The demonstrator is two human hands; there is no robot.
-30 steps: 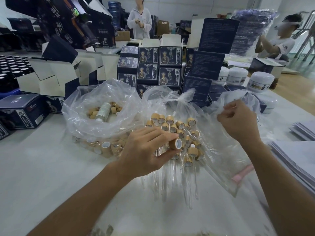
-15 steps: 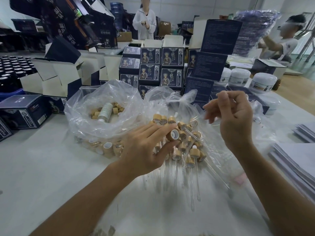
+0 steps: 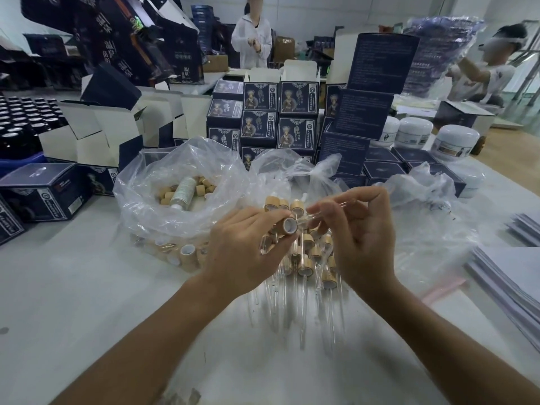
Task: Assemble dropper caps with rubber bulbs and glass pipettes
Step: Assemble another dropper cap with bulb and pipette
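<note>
Head view, sweeping across the white table [image 3: 73, 287]: far left, a clear bag [image 3: 175, 197] of loose wooden caps. Now the left hand [image 3: 245, 252], fingers and thumb pinching a single cap [image 3: 290, 225], open end facing us. Just beside it the right hand [image 3: 359, 238] pinches a glass pipette [image 3: 324, 210], its tip at the cap's mouth. Finished droppers [image 3: 306, 267] lie heaped beneath both hands.
</note>
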